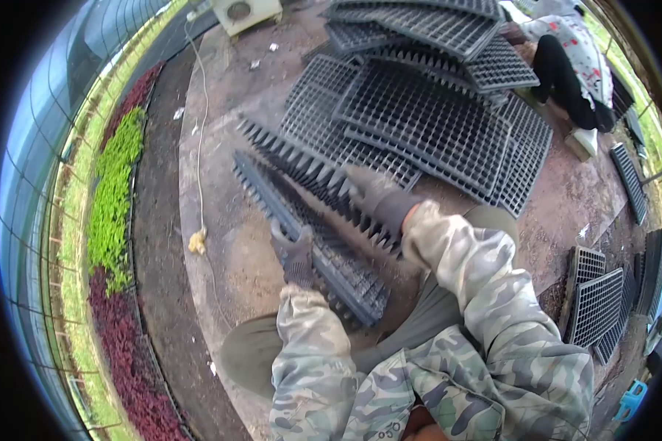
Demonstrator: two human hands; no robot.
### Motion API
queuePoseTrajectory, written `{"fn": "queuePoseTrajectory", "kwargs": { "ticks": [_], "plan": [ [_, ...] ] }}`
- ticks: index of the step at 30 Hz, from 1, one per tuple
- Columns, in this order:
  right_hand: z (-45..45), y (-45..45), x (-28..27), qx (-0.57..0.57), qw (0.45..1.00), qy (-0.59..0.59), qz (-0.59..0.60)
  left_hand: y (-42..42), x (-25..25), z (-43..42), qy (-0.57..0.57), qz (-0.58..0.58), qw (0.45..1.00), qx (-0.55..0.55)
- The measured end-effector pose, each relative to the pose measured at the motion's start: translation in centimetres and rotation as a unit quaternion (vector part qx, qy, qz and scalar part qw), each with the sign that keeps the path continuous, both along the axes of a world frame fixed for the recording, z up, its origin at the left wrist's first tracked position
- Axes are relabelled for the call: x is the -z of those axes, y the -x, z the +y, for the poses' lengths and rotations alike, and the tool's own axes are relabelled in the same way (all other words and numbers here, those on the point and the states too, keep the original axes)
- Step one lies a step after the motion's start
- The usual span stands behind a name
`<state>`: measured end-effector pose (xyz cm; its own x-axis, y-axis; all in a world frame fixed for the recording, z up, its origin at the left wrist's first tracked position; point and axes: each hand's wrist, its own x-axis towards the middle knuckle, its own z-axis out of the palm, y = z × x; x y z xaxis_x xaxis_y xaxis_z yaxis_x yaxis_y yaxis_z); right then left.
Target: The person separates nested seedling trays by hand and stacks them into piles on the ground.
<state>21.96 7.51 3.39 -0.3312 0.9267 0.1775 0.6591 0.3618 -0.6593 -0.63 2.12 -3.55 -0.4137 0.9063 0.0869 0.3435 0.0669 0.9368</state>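
Wearing a grey glove, my left hand (294, 253) grips the edge of a small stack of black seedling trays (331, 268), tilted in front of my knees. My right hand (379, 195), also gloved, is closed on another black tray (301, 165) seen nearly edge-on, its cell bottoms showing like teeth. The two sets stand apart at an angle, with a narrow gap between them. Just beyond my right hand lies a large loose pile of black trays (426, 125), stacked unevenly. The fingertips of both hands are partly hidden.
Another person (574, 66) crouches at the upper right beside the pile. More trays (596, 305) lean at the right, near a blue plastic object (631, 400). A pale cord (201, 147) runs along the ground at left, past green plants (114, 191). A white box-like unit (246, 13) stands at the top.
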Motion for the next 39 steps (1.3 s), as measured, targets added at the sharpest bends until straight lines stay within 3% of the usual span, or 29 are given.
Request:
{"fn": "queuePoseTrajectory", "kwargs": {
  "ticks": [1,3,4,6,8,10,12,13,14,17,19,21,22,24,26,28,30,31,32,33,34,37,39],
  "plan": [
    [-0.2,0.3,-2.1,-0.014,1.0,0.019,-0.01,-0.1,-0.7,0.3,0.012,0.019,1.0,0.02],
    [-1.2,0.3,-6.4,0.037,0.989,-0.14,0.032,0.1,2.8,0.9,-0.041,0.044,0.998,-0.021],
    [-1.9,-0.4,-12.0,0.024,0.99,0.076,0.119,-0.6,2.2,0.8,-0.017,0.081,0.995,-0.048],
    [-1.4,-2.5,-16.1,0.024,0.97,-0.233,-0.068,-1.3,1.2,0.7,0.005,0.036,0.998,-0.052],
    [-0.4,-4.4,-20.4,0.048,0.896,-0.423,-0.121,-1.6,0.4,0.4,0.009,0.013,0.999,-0.035],
    [2.7,-7.1,-23.7,0.029,0.824,-0.533,-0.19,-1.9,0.3,0.5,0.014,-0.014,0.999,-0.026],
    [6.0,-10.1,-26.8,0.063,0.772,-0.56,-0.296,-1.7,0.8,0.4,0.008,0.02,0.999,-0.045],
    [7.4,-11.9,-28.6,0.083,0.773,-0.534,-0.333,-1.3,1.6,0.7,0.002,0.007,0.999,-0.04],
    [10.9,-14.2,-28.9,0.146,0.723,-0.569,-0.364,-1.5,1.9,1.0,-0.001,0.005,0.999,-0.045],
    [14.7,-17.5,-27.9,0.371,0.738,-0.438,-0.356,-1.2,2.2,0.9,-0.012,0.034,0.998,-0.055],
    [13.8,-15.0,-25.2,0.388,0.832,-0.292,-0.27,-1.6,2.3,1.5,-0.035,-0.096,0.994,-0.043],
    [11.8,-10.7,-19.2,0.265,0.934,-0.152,-0.185,-1.2,3.1,1.9,-0.048,-0.11,0.992,-0.031],
    [10.3,-8.1,-16.0,0.18,0.967,-0.02,-0.181,-1.2,3.5,2.0,-0.065,-0.12,0.991,-0.015],
    [4.4,-3.6,-10.0,0.03,0.984,0.129,-0.122,-2.5,1.6,1.5,-0.057,-0.148,0.987,-0.021],
    [0.4,0.3,-5.3,-0.08,0.96,0.242,-0.115,-2.8,0.2,1.4,-0.032,-0.225,0.974,0.002],
    [-2.6,2.9,-1.9,-0.111,0.953,0.276,-0.061,-2.3,1.7,2.1,-0.024,-0.237,0.971,0.013],
    [-3.3,4.3,0.1,-0.102,0.966,0.232,-0.041,-2.2,2.3,2.3,-0.033,-0.346,0.937,0.034],
    [-4.7,5.5,1.5,-0.094,0.977,0.189,-0.017,-2.7,0.9,1.7,-0.04,-0.282,0.959,-0.003],
    [-5.7,5.8,0.5,-0.037,0.959,0.265,0.097,-3.3,-0.8,0.8,-0.037,-0.211,0.976,-0.046],
    [-5.0,6.1,3.8,-0.053,0.953,0.265,0.136,-3.0,-1.5,0.5,-0.027,-0.237,0.971,-0.002],
    [-5.4,6.1,-0.6,-0.033,0.948,0.301,0.094,-2.5,-1.7,0.7,-0.026,-0.265,0.963,0.042],
    [-3.8,7.2,4.6,-0.032,0.948,0.29,0.131,-1.7,1.8,1.8,-0.02,-0.276,0.961,0.005],
    [-3.7,7.1,5.9,-0.021,0.944,0.297,0.14,-1.2,2.9,2.1,-0.035,-0.186,0.98,0.056]
  ]
}}
